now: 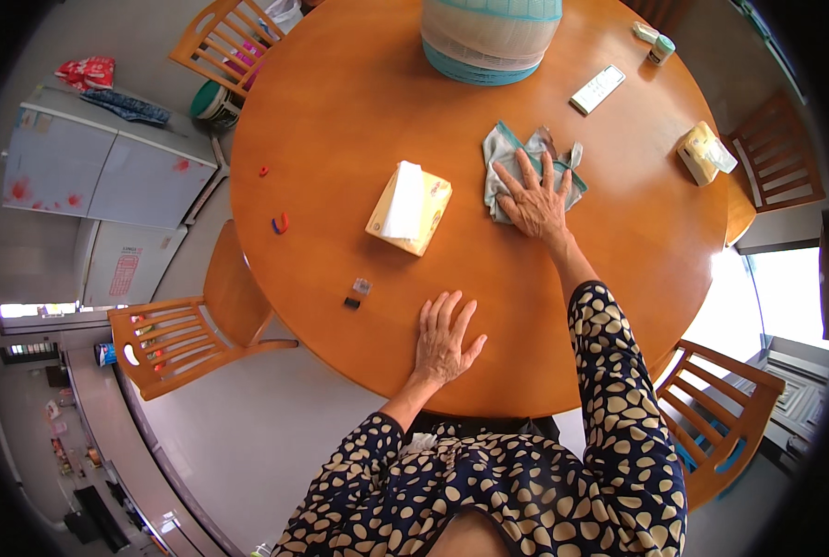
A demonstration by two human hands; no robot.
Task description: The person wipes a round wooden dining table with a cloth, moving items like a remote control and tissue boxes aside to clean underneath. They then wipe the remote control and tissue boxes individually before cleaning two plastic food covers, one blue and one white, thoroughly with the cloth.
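My right hand (537,200) lies spread and flat on a crumpled grey cloth (503,148) with teal edging, pressing it against the round wooden table (331,121). The cloth's corners stick out past my fingers. Near the front edge of the table my left hand (444,345) rests palm down, its fingers stretched out and nothing in them. A yellow tissue pack (433,218) with a white tissue pulled up stands ahead of my left hand. Left of that hand lie a small black piece (352,303) and a small clear piece (362,286).
A teal-and-white mesh food cover (492,42) stands at the far side. Rightward are a white remote control (597,89), a small jar (661,49) and another tissue pack (699,153). Small red and blue bits (282,224) lie at the left. Wooden chairs (220,288) surround the table.
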